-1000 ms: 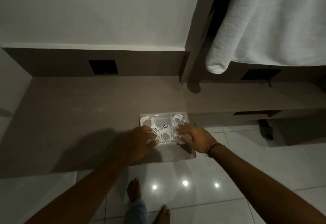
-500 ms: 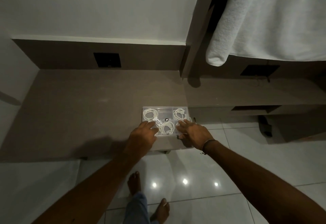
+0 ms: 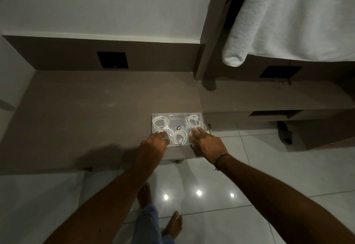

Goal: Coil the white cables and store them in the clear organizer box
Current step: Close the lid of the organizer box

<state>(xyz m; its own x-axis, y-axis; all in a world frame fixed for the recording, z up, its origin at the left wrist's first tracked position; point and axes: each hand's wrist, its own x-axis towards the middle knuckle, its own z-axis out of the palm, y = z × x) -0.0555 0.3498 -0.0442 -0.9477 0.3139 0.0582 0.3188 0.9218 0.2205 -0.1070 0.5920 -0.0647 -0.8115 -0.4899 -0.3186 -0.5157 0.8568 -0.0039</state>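
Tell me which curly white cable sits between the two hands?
The coiled cable in the front middle compartment of the clear organizer box. It lies between the left hand and right hand; the other two clearly visible coils sit in the back corners.

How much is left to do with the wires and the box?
Nearly finished. Coiled white cables already sit in the clear organizer box: one far left, one far right, one near the middle. The lid with its stickers looks closed over them. Both hands, left hand and right hand, press on the near corners. No loose cable shows on the brown desk. Probably only snapping it shut remains.
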